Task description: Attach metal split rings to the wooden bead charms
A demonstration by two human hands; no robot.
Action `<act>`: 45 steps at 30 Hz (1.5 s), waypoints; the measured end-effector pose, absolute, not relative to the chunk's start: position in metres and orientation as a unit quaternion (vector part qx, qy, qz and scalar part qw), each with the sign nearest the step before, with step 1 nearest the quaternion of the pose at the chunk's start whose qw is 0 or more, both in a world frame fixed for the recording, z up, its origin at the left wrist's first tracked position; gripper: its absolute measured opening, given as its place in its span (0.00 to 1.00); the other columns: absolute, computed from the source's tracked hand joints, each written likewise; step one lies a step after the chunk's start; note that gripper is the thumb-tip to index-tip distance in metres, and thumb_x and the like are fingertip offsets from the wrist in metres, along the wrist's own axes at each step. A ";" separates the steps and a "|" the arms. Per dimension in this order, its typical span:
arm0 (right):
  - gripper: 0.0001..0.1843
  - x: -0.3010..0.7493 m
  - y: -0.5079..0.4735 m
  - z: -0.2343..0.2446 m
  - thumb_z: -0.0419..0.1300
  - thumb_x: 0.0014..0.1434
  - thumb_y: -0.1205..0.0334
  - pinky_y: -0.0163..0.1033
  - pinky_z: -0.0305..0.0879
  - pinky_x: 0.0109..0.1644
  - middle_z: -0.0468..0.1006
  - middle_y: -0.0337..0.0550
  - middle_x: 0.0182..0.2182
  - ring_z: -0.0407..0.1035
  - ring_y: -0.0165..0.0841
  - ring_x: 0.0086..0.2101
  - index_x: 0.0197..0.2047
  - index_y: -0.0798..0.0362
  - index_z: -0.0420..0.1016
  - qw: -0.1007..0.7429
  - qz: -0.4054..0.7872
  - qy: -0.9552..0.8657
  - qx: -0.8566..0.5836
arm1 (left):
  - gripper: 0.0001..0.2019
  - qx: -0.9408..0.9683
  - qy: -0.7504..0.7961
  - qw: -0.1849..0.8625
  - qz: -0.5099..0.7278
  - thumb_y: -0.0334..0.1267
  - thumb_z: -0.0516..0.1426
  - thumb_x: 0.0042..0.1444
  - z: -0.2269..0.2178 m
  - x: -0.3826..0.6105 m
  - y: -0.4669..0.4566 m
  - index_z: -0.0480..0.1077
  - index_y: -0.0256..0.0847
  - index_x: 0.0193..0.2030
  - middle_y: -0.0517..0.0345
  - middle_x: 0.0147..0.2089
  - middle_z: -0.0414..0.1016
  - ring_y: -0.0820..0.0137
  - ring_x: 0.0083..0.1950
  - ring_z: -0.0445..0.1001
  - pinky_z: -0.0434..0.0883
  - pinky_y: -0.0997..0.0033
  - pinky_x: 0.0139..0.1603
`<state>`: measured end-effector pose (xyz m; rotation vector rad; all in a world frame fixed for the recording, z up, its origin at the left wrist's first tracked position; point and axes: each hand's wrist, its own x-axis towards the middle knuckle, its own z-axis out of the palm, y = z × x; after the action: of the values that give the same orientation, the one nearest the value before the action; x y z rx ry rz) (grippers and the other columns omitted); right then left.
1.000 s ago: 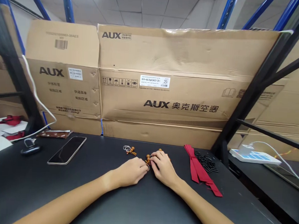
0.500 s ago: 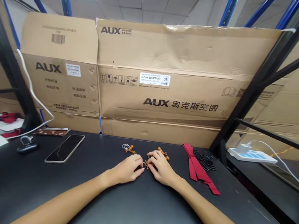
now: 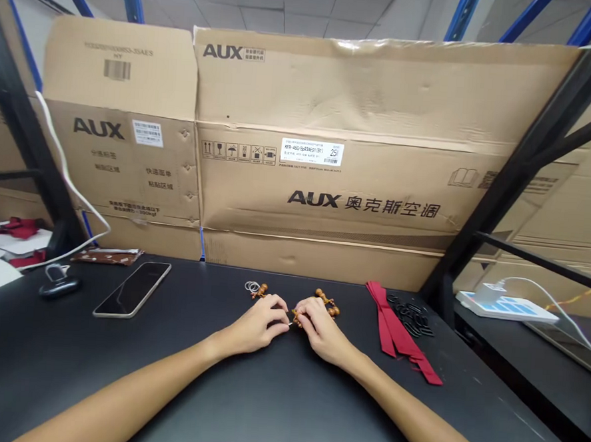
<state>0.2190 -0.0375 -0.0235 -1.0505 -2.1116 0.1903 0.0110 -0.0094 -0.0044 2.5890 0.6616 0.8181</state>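
My left hand [image 3: 260,324] pinches a small metal ring [image 3: 290,324], which shows only as a thin light edge by the thumb tip. Close beside it, my right hand [image 3: 321,329] is closed on a small brown beaded charm [image 3: 297,318], partly hidden by the fingers. Beyond the right fingers lie brown wooden gourd beads [image 3: 327,300] on cord. Past the left knuckles, metal rings [image 3: 252,287] rest beside another brown gourd bead charm [image 3: 262,291]. Both hands stay low over the black table [image 3: 224,397].
Red ribbon strips [image 3: 402,337] and a heap of black clips [image 3: 412,315] lie to the right. On the left are a phone [image 3: 132,290], a black earphone case [image 3: 60,286] and a brown packet [image 3: 107,256]. Cardboard [image 3: 318,182] stands along the back, with black frame posts [image 3: 511,174].
The ring between my hands has turned from a visible loop to nearly edge-on. My left fingertips have drawn closer to the charm in my right hand. The view has shifted slightly.
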 end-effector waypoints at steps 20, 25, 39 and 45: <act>0.09 0.216 -0.042 -0.021 0.52 0.61 0.68 0.42 0.60 0.42 0.70 0.41 0.28 0.62 0.35 0.34 0.38 0.50 0.73 0.305 0.023 -0.861 -0.406 | 0.10 0.880 0.217 0.308 0.289 0.42 0.53 0.63 -0.003 0.009 0.003 0.73 0.40 0.38 0.54 0.44 0.69 0.69 0.46 0.70 0.65 0.66 0.54; 0.07 0.215 -0.040 -0.021 0.54 0.60 0.66 0.43 0.60 0.42 0.70 0.41 0.28 0.63 0.36 0.34 0.36 0.51 0.75 0.324 0.012 -0.849 -0.417 | 0.06 0.882 0.231 0.277 0.302 0.40 0.57 0.58 0.000 0.009 -0.004 0.71 0.40 0.38 0.53 0.46 0.69 0.67 0.48 0.69 0.65 0.65 0.54; 0.07 0.213 -0.042 -0.023 0.55 0.58 0.66 0.43 0.61 0.41 0.70 0.42 0.26 0.63 0.36 0.32 0.34 0.51 0.75 0.331 -0.001 -0.848 -0.415 | 0.07 0.923 0.228 0.167 0.263 0.41 0.59 0.58 -0.003 0.010 -0.014 0.71 0.40 0.34 0.53 0.50 0.66 0.65 0.52 0.66 0.64 0.63 0.56; 0.08 0.212 -0.043 -0.024 0.55 0.59 0.65 0.41 0.61 0.38 0.72 0.41 0.25 0.63 0.35 0.31 0.32 0.51 0.75 0.341 0.030 -0.845 -0.412 | 0.06 0.928 0.221 0.122 0.272 0.34 0.53 0.62 -0.006 0.011 -0.012 0.71 0.40 0.37 0.52 0.49 0.67 0.66 0.51 0.66 0.64 0.64 0.56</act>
<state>0.2117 -0.0432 -0.0239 -1.0715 -2.1973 0.0787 0.0105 -0.0124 -0.0058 2.7093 0.6464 0.7943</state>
